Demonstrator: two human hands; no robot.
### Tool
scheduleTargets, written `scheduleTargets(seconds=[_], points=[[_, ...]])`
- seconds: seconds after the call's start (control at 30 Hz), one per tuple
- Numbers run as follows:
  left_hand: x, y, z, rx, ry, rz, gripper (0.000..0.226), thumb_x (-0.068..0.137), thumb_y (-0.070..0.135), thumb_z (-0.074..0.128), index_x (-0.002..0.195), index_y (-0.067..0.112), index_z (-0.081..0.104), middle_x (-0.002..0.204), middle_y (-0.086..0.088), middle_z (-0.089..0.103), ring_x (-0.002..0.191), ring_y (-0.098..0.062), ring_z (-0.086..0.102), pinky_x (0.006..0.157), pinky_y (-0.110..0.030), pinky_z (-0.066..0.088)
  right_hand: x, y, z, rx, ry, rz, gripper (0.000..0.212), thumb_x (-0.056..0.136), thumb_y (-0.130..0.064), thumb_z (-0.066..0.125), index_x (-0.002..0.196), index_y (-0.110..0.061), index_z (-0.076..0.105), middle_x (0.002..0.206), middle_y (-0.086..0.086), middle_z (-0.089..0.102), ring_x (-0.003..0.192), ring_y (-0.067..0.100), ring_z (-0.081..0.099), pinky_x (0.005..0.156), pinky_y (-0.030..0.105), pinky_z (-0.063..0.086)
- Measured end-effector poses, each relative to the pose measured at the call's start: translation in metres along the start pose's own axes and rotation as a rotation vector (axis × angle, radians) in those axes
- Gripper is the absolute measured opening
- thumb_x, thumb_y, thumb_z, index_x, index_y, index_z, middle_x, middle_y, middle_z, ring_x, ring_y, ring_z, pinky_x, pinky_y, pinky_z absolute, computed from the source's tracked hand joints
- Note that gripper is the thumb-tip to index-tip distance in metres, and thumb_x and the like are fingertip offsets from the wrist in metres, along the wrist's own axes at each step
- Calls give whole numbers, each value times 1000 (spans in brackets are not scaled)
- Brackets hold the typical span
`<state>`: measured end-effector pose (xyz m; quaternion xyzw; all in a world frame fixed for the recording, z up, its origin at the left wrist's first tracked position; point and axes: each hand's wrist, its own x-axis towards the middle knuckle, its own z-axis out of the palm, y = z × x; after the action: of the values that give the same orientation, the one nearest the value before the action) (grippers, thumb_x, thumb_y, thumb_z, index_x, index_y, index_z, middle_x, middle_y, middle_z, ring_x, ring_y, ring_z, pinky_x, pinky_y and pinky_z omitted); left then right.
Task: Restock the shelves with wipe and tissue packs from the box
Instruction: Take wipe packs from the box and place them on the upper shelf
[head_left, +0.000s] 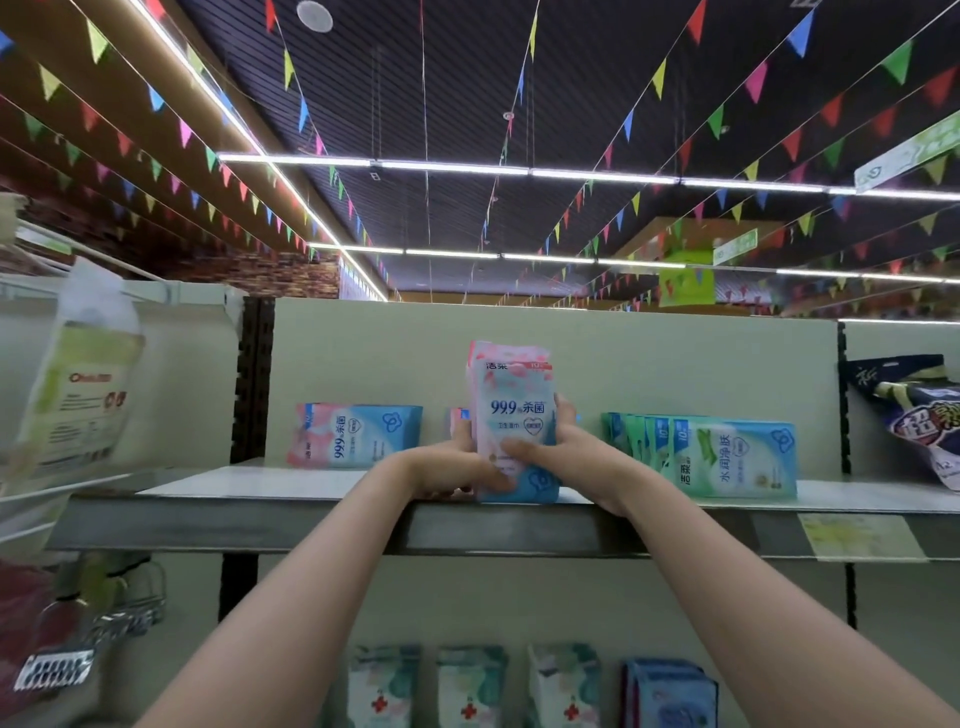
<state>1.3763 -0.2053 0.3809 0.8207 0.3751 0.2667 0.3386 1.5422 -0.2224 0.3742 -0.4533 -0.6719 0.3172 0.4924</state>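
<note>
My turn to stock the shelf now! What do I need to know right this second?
Left hand and right hand: both grip a bunch of pink-and-blue wipe packs, held upright with its bottom at the top shelf front edge.
Already on that shelf: one pink-and-blue pack lying sideways to the left, a row of green packs to the right.
Left: settle the held packs in the gap between them. The box is not in view, so what remains is unknown.

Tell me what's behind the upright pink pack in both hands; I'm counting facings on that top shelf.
Behind the upright pink pack, a sliver of another pink-and-blue pack peeks out at its left edge, against the shelf's back panel. The left hand and right hand cover anything else.
</note>
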Motion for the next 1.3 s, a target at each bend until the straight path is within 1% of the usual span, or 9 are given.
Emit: scheduleTargets(seconds=[0.1, 0.3, 0.43, 0.6, 0.77, 0.9, 1.0, 1.13, 1.3], points=[[3, -2, -2, 34, 1, -21, 74, 63, 33, 70, 129, 27, 37, 104, 5, 61, 72, -11, 52, 55, -20, 41, -2, -4, -1, 41, -76, 44, 42, 87, -11, 63, 125, -13, 45, 115, 3, 64, 103, 19, 63, 94, 32, 51], [-7, -6, -12, 186, 55, -15, 4, 93, 26, 56, 95, 24, 54, 79, 2, 53, 65, -13, 47, 57, -21, 38, 7, -24, 16, -76, -16, -8, 56, 81, -2, 68, 127, -12, 38, 114, 5, 60, 96, 17, 62, 79, 28, 55], [-24, -14, -34, 469, 126, -124, 25, 92, 32, 51, 70, 22, 46, 65, 3, 46, 51, -11, 39, 39, -14, 32, 32, -58, 47, -407, -119, -28, 48, 81, -6, 68, 118, -20, 39, 106, 1, 58, 96, 18, 59, 82, 30, 52], [-36, -45, -67, 526, 215, -110, 36, 89, 25, 55, 54, 19, 52, 52, 9, 50, 50, -3, 46, 52, -17, 36, 76, -82, 100, -819, -207, -48, 43, 82, -8, 67, 113, -16, 37, 109, 6, 55, 95, 23, 56, 79, 32, 48], [-38, -47, -69, 537, 166, -70, 22, 90, 22, 51, 78, 16, 67, 82, -3, 60, 80, -15, 52, 77, -24, 42, 123, -89, 138, -1067, -295, -14, 43, 85, -13, 62, 121, -21, 39, 122, 5, 52, 102, 23, 53, 93, 38, 47], [-37, -47, -69, 510, 160, -68, 23, 90, 18, 48, 86, 12, 71, 81, -5, 61, 72, -17, 48, 66, -24, 38, 144, -65, 149, -1481, -179, -14, 57, 94, -37, 47, 146, -28, 25, 147, 10, 30, 136, 29, 30, 107, 45, 32], [-33, -52, -70, 507, 176, -70, 28, 88, 17, 50, 62, 19, 59, 67, 3, 55, 60, -11, 46, 62, -24, 39, 147, -52, 148, -1458, -179, 1, 58, 97, -34, 41, 149, -30, 17, 152, 10, 23, 141, 29, 22, 110, 47, 28], [-32, -49, -71, 563, 169, -70, 20, 89, 18, 51, 73, 19, 63, 80, -4, 58, 76, -17, 50, 73, -24, 40, 125, -62, 128, -1333, -122, -33, 69, 97, -34, 46, 151, -24, 5, 155, 16, 15, 142, 32, 18, 116, 44, 21], [-24, -21, -40, 554, 284, 24, 20, 88, 17, 50, 72, 14, 61, 85, -10, 66, 77, -21, 58, 74, -27, 46, 68, -66, 82, -1089, 23, -131, 55, 99, -16, 41, 149, -10, 18, 149, 21, 29, 137, 32, 30, 110, 32, 22]])
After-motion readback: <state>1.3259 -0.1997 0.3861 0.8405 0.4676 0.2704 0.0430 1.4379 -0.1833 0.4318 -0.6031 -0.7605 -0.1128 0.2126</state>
